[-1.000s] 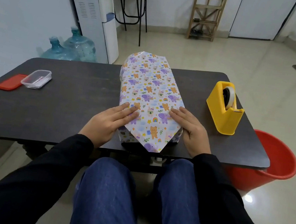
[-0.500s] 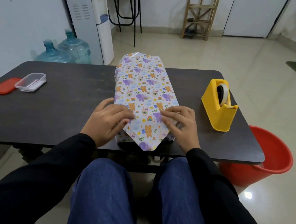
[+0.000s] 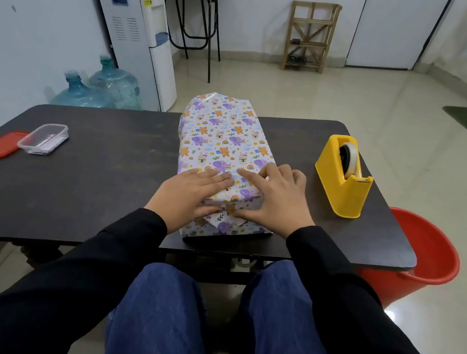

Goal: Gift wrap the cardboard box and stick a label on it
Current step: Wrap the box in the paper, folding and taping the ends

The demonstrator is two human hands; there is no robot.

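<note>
Paper flap: at the near end of the box, lower centre of the frame, folded up against the end face; no tape can be seen on it.
Left hand: flat with straight fingers, pressing the fold on the near top edge; it grips nothing.
Right hand: fingers spread, pressing the paper just beside the left hand; it also holds nothing.
Cardboard box: centre of the frame on the dark table, fully covered with animal-print paper.
Tape dispenser: yellow, right of the box, near it but apart, untouched.
Plastic container: left side, open, with a red lid beside it; whether it holds labels cannot be told.
Far end: the paper looks loose there, probably not yet closed.
Progress: seemingly past half; taping the near flap, finishing the far end and sticking the label remain.
</note>
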